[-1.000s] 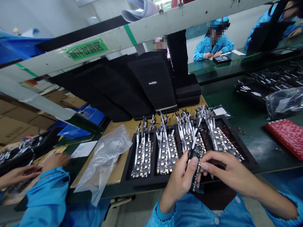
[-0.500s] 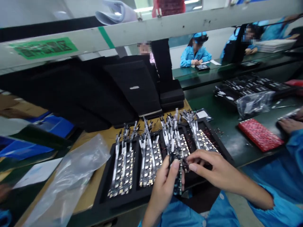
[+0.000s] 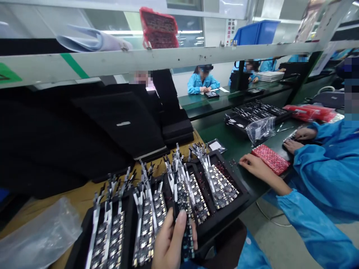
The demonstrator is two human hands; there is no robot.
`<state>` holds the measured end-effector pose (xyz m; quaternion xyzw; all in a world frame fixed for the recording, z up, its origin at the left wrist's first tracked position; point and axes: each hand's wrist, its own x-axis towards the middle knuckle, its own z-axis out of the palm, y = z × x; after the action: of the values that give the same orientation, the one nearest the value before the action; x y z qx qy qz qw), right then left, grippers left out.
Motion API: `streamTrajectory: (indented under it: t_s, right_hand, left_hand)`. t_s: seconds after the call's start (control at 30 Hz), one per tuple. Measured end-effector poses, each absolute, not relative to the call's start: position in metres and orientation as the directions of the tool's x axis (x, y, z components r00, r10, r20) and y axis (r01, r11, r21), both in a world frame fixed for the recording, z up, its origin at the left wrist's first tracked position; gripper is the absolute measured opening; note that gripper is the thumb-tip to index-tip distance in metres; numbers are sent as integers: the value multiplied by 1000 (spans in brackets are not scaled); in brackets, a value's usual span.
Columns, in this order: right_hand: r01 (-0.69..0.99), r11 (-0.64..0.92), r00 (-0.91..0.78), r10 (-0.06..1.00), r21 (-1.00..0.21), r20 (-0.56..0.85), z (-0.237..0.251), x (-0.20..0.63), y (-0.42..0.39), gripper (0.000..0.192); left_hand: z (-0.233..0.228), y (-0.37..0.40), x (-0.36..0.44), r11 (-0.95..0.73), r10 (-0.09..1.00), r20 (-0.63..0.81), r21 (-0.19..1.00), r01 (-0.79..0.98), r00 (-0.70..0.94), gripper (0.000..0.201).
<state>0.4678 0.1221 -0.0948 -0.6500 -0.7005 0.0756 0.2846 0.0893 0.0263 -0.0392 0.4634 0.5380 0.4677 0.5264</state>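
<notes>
My left hand (image 3: 169, 241) is closed around a long, narrow circuit board strip (image 3: 183, 200), thumb on its face, holding it tilted above the black foam tray (image 3: 230, 220). Pale ribbon-like tails stick up at the strip's far end. More board strips (image 3: 144, 237) with white and dark tails lie in the tray's compartments. Beyond the tray's right side, my right hand (image 3: 256, 168) is low over the green bench, its fingers bent and drawn together in a pinch. What they hold, if anything, is too small to make out. Small dark bits (image 3: 233, 163) lie beside its fingertips.
A red wrapped block (image 3: 270, 158) lies just beyond my right hand. A co-worker's hands (image 3: 298, 140) work farther right. Black foam panels (image 3: 120, 127) lean behind the tray, below a white rail (image 3: 179, 58). A clear plastic bag (image 3: 42, 235) lies left.
My right hand has left the board strip and moved right, over the bench. My left hand still holds the strip. The view has turned to the right.
</notes>
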Motion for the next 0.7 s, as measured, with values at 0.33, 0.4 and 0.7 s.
streamTrajectory:
  t_s: [0.33, 0.4, 0.7]
  right_hand:
    - [924, 4, 99, 964, -382, 248, -111, 443, 140, 13]
    - [927, -18, 115, 964, -374, 241, -112, 442, 145, 13]
    - [917, -11, 152, 933, -398, 326, -103, 455, 141, 13]
  left_hand:
    - [-48, 30, 89, 135, 991, -135, 991, -17, -10, 35]
    - [-47, 29, 89, 129, 991, -129, 992, -9, -19, 35]
    - [-36, 28, 92, 121, 992, -121, 993, -15, -29, 39]
